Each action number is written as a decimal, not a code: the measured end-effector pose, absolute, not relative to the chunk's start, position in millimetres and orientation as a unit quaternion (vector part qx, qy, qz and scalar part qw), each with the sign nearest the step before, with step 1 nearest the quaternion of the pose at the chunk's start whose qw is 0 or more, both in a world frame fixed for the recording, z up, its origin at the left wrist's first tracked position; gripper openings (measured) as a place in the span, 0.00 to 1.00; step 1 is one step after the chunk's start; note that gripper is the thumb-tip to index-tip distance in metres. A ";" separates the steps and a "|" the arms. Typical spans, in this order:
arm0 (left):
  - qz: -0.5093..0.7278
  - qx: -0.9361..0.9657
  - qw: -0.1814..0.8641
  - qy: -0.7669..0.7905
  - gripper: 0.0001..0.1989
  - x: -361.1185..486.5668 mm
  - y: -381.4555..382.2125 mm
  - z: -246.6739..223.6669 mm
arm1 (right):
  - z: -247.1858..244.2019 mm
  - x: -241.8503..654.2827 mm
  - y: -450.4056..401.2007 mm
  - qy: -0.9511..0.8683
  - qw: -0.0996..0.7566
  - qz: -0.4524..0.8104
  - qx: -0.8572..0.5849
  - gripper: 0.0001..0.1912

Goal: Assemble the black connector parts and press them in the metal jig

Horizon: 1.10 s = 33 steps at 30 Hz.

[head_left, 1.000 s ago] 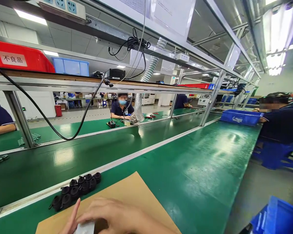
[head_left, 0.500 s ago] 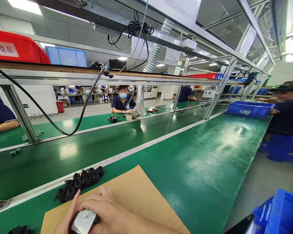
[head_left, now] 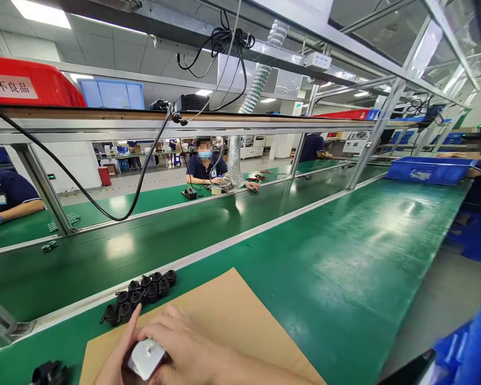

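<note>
Over a brown cardboard sheet (head_left: 240,321), both my hands meet around a silver-topped block (head_left: 146,359) with a dark side. My right hand (head_left: 188,345) wraps it from the right, fingers curled over its far edge. Along its left side lies my left hand (head_left: 120,350), one finger pointing up; the rest of that hand is cut off by the frame. Just beyond my fingers, several black round parts (head_left: 151,292) stand in two rows on the green table. More black pieces (head_left: 50,372) are at the lower left corner.
A metal rail (head_left: 208,254) separates the table from a green belt (head_left: 176,227). A blue bin (head_left: 428,170) sits at the far right beside a person. Another blue bin (head_left: 465,353) is at lower right. Overhead, a shelf holds a red bin (head_left: 32,85); a black cable (head_left: 132,211) hangs below.
The view has shifted, so the table items appear slightly further right. Both hands keep their hold on the block. Across the belt, a co-worker's hand now shows beside the silver duct.
</note>
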<state>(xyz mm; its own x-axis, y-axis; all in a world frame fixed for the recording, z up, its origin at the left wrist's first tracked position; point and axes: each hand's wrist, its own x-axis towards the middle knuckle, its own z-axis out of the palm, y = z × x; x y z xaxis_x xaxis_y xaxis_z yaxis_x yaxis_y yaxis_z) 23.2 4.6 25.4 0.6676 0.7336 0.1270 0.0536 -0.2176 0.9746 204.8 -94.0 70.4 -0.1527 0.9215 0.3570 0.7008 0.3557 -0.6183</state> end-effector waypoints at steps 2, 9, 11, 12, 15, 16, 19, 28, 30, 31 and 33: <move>0.311 0.738 0.517 0.303 0.58 23.6 5.9 24.1 | 63.7 191.4 -92.3 -0.713 0.346 0.116 -0.599 0.31; 0.312 0.731 0.533 0.291 0.57 21.4 6.7 29.9 | 74.9 192.7 -90.0 -0.707 0.308 0.053 -0.634 0.30; 0.296 0.720 0.568 0.265 0.63 20.0 6.4 35.7 | 90.3 212.1 -95.3 -0.767 0.287 0.091 -0.566 0.32; 0.283 0.718 0.583 0.254 0.65 18.9 6.6 39.3 | 97.9 221.9 -98.1 -0.787 0.284 0.125 -0.533 0.33; 0.224 0.742 0.594 0.214 0.67 14.0 9.2 51.3 | 112.9 242.0 -101.0 -0.799 0.308 0.189 -0.480 0.30; 0.202 0.757 0.587 0.203 0.68 12.0 10.5 55.1 | 114.4 244.4 -99.6 -0.803 0.319 0.211 -0.458 0.32; 0.158 0.783 0.570 0.195 0.69 7.1 13.8 63.8 | 112.1 241.3 -93.0 -0.812 0.335 0.270 -0.394 0.39; 0.149 0.741 0.618 0.217 0.73 7.3 5.1 65.1 | 105.6 219.8 -101.2 -0.782 0.289 0.228 -0.503 0.31; 0.176 0.748 0.594 0.238 0.72 9.2 -1.5 64.0 | 103.7 216.6 -103.1 -0.778 0.298 0.211 -0.511 0.32; 0.188 0.752 0.580 0.249 0.70 10.4 -5.0 63.5 | 102.6 215.3 -103.6 -0.774 0.304 0.202 -0.517 0.32; 0.204 0.759 0.559 0.264 0.67 13.0 -11.2 62.0 | 101.0 214.0 -104.4 -0.763 0.316 0.191 -0.531 0.31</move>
<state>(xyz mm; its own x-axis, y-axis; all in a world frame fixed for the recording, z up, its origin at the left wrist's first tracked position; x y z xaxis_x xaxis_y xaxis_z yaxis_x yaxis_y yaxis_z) 13.0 -11.2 62.0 0.7773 0.6290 0.0139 0.1738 -0.2358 0.9561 214.0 -104.4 101.0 -0.2360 0.9309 0.2788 0.6902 0.3625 -0.6263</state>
